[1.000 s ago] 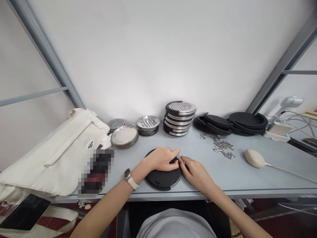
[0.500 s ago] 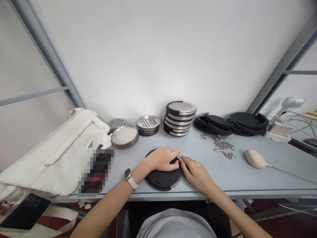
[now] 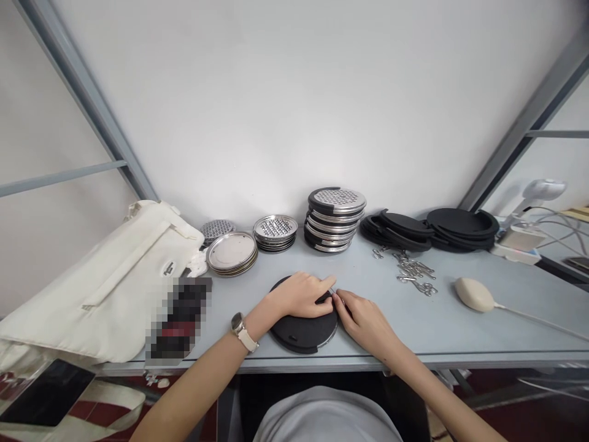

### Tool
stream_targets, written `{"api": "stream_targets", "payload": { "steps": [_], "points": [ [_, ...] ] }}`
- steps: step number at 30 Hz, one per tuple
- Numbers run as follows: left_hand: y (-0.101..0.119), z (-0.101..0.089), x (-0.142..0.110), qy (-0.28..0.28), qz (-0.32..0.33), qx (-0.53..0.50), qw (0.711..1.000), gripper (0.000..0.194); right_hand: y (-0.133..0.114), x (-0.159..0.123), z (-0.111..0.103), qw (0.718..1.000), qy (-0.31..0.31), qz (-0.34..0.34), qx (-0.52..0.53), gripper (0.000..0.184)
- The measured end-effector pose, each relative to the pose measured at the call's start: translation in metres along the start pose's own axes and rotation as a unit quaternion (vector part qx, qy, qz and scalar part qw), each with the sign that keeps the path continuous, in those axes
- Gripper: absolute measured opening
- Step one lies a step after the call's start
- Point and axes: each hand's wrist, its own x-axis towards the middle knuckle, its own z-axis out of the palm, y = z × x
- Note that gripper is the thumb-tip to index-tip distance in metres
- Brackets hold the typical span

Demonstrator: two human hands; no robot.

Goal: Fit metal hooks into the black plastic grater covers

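Observation:
A black round disc (image 3: pixel 306 336) lies on the grey table in front of me, with a thin shiny metal rim along its lower right edge. My left hand (image 3: pixel 306 296) rests over its upper part, fingers bent round the far right edge. At that same edge, my right hand (image 3: pixel 363 319) pinches with thumb and index finger close to the left fingertips. A thin bright sliver shows between the two hands; what the right fingers hold is mostly hidden. Several small metal clips (image 3: pixel 414 270) lie loose to the right.
Behind the disc stands a stack of round graters with black rims (image 3: pixel 335 221). Grater plates (image 3: pixel 275 232) and plain metal lids (image 3: pixel 231 253) are stacked left of it, black discs (image 3: pixel 460 230) to the right. A white bag (image 3: pixel 105 282) and a beige corded object (image 3: pixel 475 294) flank the work area.

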Motion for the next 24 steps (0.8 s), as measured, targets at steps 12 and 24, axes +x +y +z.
{"api": "stream_targets", "payload": {
  "steps": [12, 24],
  "points": [
    [-0.0015, 0.0025, -0.0004, 0.000, 0.002, 0.004, 1.000, 0.020, -0.0001, -0.0004, 0.0003, 1.000, -0.012, 0.010, -0.003, 0.030],
    [-0.0013, 0.0009, 0.0000, 0.014, 0.013, 0.024, 1.000, 0.018, 0.0007, -0.0007, 0.0019, 1.000, 0.006, 0.005, 0.027, 0.029]
  ]
}}
